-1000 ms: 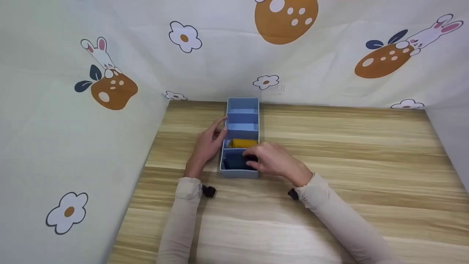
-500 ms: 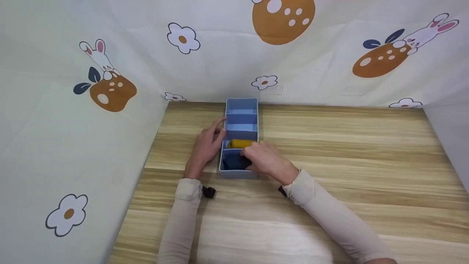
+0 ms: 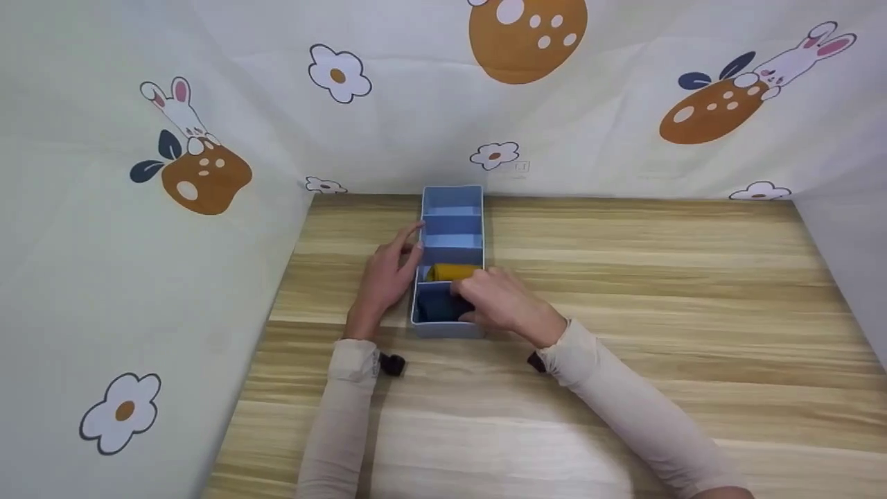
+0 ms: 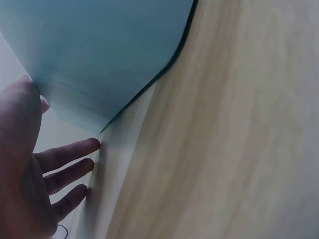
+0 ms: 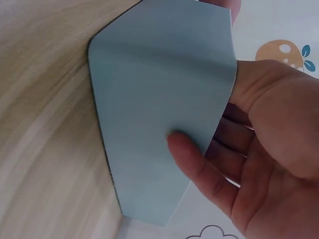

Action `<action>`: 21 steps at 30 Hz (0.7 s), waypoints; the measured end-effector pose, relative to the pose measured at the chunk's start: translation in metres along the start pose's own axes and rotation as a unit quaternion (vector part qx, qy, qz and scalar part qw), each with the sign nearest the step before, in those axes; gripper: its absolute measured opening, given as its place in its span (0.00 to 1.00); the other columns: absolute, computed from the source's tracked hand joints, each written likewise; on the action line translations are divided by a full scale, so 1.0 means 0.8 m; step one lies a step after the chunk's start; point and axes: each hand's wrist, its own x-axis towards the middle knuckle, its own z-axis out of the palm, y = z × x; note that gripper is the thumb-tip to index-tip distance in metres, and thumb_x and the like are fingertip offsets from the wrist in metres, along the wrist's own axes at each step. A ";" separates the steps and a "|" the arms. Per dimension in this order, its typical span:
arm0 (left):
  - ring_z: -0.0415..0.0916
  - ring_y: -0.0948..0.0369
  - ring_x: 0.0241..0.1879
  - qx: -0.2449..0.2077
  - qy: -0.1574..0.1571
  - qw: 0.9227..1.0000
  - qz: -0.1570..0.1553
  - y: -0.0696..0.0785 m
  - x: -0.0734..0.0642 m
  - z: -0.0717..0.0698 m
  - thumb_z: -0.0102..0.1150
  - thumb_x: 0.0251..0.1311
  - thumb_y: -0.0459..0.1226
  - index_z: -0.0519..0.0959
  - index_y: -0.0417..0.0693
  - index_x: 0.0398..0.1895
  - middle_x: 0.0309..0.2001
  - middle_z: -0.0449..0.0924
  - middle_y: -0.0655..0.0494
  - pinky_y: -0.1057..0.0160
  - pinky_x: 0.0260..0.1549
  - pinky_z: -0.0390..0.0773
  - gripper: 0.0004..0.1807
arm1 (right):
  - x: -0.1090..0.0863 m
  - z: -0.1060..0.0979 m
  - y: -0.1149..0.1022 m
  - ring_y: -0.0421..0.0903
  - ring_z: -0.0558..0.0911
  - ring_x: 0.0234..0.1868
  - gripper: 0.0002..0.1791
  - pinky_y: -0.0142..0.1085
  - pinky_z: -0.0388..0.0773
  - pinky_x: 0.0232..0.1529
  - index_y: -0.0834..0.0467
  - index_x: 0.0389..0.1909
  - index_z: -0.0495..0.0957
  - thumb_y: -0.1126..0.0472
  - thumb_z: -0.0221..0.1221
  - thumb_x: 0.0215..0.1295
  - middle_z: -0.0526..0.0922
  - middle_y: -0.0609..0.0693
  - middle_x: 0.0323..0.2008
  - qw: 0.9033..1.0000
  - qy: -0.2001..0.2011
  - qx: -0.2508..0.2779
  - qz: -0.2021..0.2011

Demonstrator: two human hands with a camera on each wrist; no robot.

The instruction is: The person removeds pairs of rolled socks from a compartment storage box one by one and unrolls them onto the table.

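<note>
A long blue divided storage box (image 3: 447, 330) stands on the table. Its front compartment holds a dark blue cloth (image 3: 436, 306), and a rolled yellow cloth (image 3: 454, 272) lies in the compartment behind it. My right hand (image 3: 497, 299) reaches over the box's right wall with index finger and thumb down at the dark cloth; their tips are hidden. In the right wrist view one finger (image 5: 192, 162) lies along the outer wall. My left hand (image 3: 388, 274) rests against the box's left side, fingers spread and fairly straight, as the left wrist view also shows.
Two compartments at the far end show bare blue floors. Wood-grain table (image 3: 658, 298) surrounds the box. A patterned curtain (image 3: 409, 132) closes off the back and both sides, close behind the box. Small black devices (image 3: 393, 364) sit at both wrists.
My right hand has shifted slightly left and its fingers have gone deeper into the front compartment at the dark cloth. The left hand keeps its place on the box. The whole view drifts slightly.
</note>
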 end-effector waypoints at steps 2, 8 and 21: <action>0.82 0.50 0.63 -0.001 0.000 1.000 -0.003 0.000 0.000 0.000 0.44 0.83 0.61 0.68 0.77 0.81 0.58 0.89 0.54 0.40 0.68 0.76 0.27 | -0.001 0.002 0.003 0.53 0.86 0.32 0.18 0.47 0.78 0.29 0.55 0.44 0.89 0.49 0.79 0.62 0.90 0.53 0.36 1.000 0.006 0.007 -0.004; 0.81 0.50 0.65 -0.005 -0.001 1.000 -0.011 0.001 -0.001 0.001 0.47 0.83 0.58 0.67 0.79 0.80 0.60 0.89 0.54 0.38 0.70 0.74 0.26 | -0.007 0.000 0.006 0.51 0.86 0.38 0.19 0.49 0.84 0.36 0.54 0.49 0.89 0.49 0.79 0.63 0.91 0.52 0.42 0.999 0.008 0.050 0.007; 0.80 0.50 0.65 -0.013 -0.007 1.000 -0.024 0.000 0.000 0.001 0.49 0.83 0.56 0.66 0.82 0.81 0.62 0.87 0.52 0.38 0.70 0.74 0.26 | -0.025 -0.018 0.025 0.48 0.87 0.51 0.22 0.49 0.86 0.54 0.53 0.59 0.86 0.50 0.75 0.68 0.90 0.49 0.55 0.983 0.028 0.181 -0.015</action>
